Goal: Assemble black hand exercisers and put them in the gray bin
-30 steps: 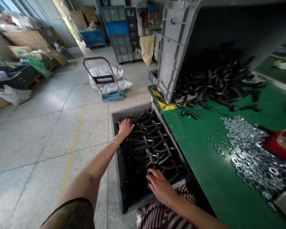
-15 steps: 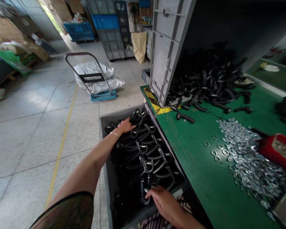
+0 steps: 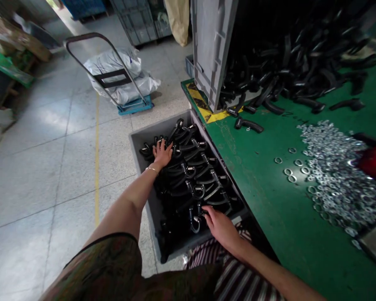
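Inside a grey crate (image 3: 143, 133) lie rows of black curved handle-like parts (image 3: 188, 147), several with bright metal ends or threaded bits. My left hand (image 3: 163, 154), a thin bracelet at its wrist, lies with fingers spread over the parts near the crate's far left corner and touches them. At the near right end, my right hand (image 3: 218, 223) has its fingers bent together at the top of a black curved part (image 3: 199, 209). Its fingertips partly hide that part. Deep shadow covers the crate's near left side.
A green table (image 3: 238, 154) adjoins the crate on the right. On it are a tipped grey bin (image 3: 208, 54) spilling black parts, a heap of metal rings (image 3: 338, 171) and a blurred red object (image 3: 374, 163). A trolley (image 3: 134, 104) with white sacks stands on the floor.
The view has tilted down. My left hand has gone from pointing among the parts to spreading its fingers over them. My right hand has shifted slightly up to a neighbouring part.
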Tool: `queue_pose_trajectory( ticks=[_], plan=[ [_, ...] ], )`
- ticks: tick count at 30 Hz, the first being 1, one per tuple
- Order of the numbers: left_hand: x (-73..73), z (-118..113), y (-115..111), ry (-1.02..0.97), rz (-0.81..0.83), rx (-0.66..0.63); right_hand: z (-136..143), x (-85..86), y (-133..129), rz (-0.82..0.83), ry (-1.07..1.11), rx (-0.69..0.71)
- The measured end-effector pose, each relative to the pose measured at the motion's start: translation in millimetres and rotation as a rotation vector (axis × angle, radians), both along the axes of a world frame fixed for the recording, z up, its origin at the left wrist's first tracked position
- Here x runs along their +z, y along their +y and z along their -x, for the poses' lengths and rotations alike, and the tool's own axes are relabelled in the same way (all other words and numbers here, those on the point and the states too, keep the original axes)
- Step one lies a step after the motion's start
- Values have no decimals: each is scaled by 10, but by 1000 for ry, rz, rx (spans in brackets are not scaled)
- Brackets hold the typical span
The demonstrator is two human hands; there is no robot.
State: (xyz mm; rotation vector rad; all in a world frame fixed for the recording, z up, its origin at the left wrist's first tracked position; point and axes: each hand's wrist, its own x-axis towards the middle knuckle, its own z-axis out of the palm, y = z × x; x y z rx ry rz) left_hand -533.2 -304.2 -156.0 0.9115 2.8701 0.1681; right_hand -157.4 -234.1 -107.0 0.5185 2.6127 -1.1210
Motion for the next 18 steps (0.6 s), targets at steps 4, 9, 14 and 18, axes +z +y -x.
queue_pose_trajectory(
  ticks=[4, 9, 14, 18],
  plan=[
    [323, -553, -301, -43, -133, -79, -52, 142, 32, 24, 150, 90],
    [599, -1896, -1490, -290, -225, -284, -37, 205, -77, -94, 202, 211],
    [494, -2480, -1847, -329, 28, -325, 83, 110, -218, -32, -7, 112],
    [679, -2165, -1470, -291, 254, -275, 41, 214, -298, 35, -15, 44]
  ],
)
